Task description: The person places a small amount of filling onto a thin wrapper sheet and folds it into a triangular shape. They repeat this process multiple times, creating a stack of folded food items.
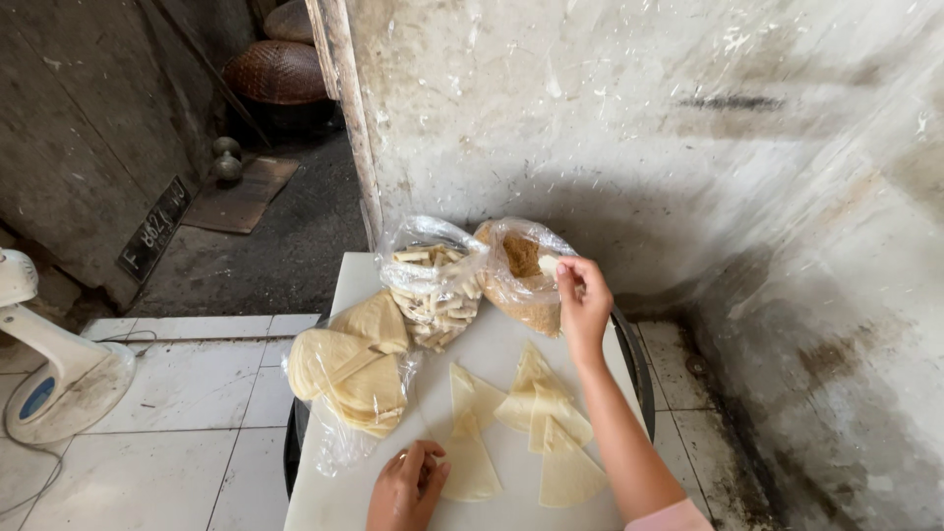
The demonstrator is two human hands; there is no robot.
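One view only, from a head-worn camera. It looks steeply down and forward over the white surface (492, 354), at close range, within arm's reach. The near edge of the surface runs out of the bottom of the frame. Facing direction: toward a stained plaster wall (629, 118) just behind the surface. The left side takes in tiled floor (187, 393) and a dim passage beyond. No second view exists for comparison.

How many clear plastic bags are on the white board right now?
3: a bag of pale sticks at the back, a bag of brown crumbs beside it under the right hand, and a bag of folded wrappers at the left edge. Others may be hidden.
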